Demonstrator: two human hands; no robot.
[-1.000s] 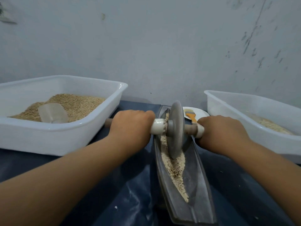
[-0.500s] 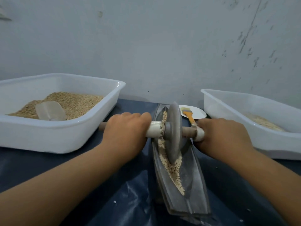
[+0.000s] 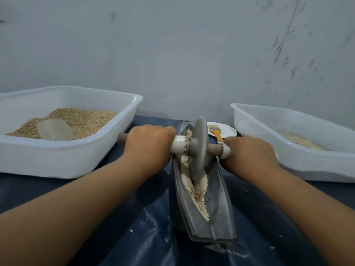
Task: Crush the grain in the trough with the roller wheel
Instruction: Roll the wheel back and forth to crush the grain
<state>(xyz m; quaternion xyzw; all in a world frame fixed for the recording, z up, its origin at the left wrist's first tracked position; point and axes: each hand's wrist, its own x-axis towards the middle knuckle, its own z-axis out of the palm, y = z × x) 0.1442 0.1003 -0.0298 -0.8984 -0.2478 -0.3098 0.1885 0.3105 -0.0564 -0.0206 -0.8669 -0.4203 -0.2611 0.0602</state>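
wheel point(image 3: 198, 150): grey stone disc upright in grain point(image 3: 196, 186), mid-trough | trough point(image 3: 221, 204): narrow boat-shaped metal, worktop centre | left hand point(image 3: 148, 144), right hand point(image 3: 247, 153): each curled round axle | tubs point(image 3: 57, 160): white plastic, left and right edges

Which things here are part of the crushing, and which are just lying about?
In the job:
grey stone roller wheel
long grey trough
pale grain
left hand
right hand

Lying about:
left white tub
clear scoop
right white tub
orange-handled brush
white plate

matt metal trough point(image 3: 221, 212), glossy plastic tub point(image 3: 57, 160)
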